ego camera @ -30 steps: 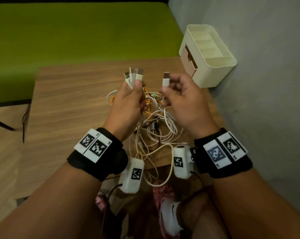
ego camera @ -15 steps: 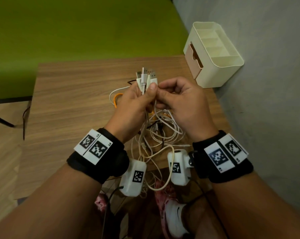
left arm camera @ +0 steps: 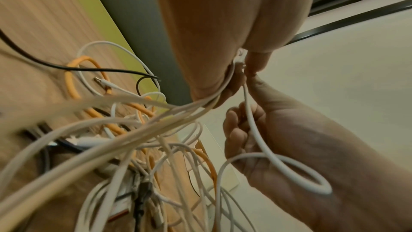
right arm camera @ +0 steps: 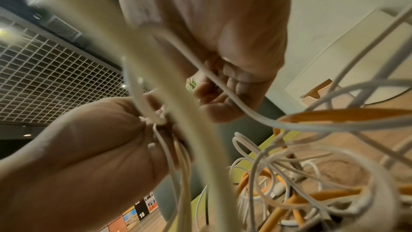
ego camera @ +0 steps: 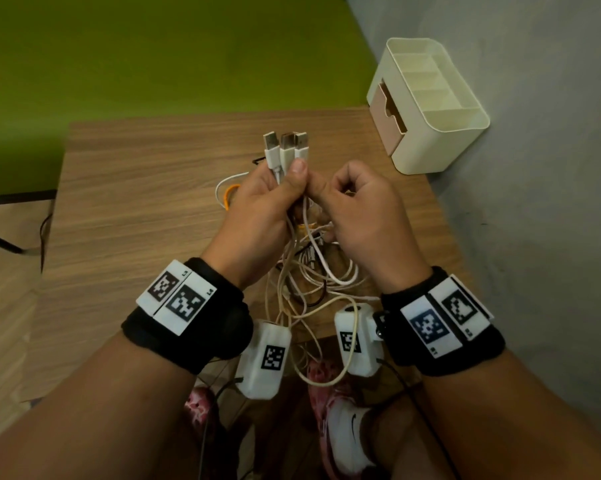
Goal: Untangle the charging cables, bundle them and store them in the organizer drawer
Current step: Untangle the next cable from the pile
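Left hand (ego camera: pixel 257 206) pinching three white USB plugs (ego camera: pixel 285 148) upright and level, so cable ends stay sorted above the tangle (ego camera: pixel 309 271) near the tabletop's (ego camera: pixel 136 202) right edge. Right hand (ego camera: pixel 365 209) curled round one white cable (left arm camera: pixel 256 130), probably to draw it free. Organizer (ego camera: pixel 430 133) at far right corner, drawer (ego camera: pixel 387 110) shut.

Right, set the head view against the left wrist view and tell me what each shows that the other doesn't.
Head view only: the USB plugs fanned above the left hand, and the cream organizer at the table's far right corner. Left wrist view only: a single white cable running down through the right hand, looping below it. Both: the two hands close together over the white and orange cable tangle on the wooden table.
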Motion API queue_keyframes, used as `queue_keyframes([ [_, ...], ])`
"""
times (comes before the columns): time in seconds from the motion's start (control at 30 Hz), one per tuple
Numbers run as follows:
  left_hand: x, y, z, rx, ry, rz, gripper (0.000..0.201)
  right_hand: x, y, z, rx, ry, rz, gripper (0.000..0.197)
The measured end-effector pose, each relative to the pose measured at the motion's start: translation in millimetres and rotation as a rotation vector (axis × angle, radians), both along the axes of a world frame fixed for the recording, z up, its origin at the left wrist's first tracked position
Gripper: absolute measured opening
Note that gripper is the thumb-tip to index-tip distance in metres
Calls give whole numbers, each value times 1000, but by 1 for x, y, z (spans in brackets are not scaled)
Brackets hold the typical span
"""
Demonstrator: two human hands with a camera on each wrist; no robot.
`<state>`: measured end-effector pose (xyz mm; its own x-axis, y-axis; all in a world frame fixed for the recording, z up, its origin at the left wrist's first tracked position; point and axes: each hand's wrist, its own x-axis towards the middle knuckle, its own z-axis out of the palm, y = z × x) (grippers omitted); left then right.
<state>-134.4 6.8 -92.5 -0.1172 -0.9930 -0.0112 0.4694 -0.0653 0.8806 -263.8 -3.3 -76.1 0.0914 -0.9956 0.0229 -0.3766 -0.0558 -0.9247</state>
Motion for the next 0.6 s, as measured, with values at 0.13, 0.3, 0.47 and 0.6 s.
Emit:
queue_keyframes([
  [0.13, 2, 3, 3, 6, -23, 35, 17, 1, -1, 2, 102, -18, 132, 37],
  [0.3, 7, 0, 0, 32, -126, 147, 26, -13, -4, 5, 162, -19, 344, 21],
  [0.47, 15, -5, 6, 70, -59, 239, 36, -15, -1, -4, 148, 272, 528, 19],
  [0.6, 23, -6, 12, 84, 127, 196, 36, -30, -14, 0, 87, 410, 482, 18],
])
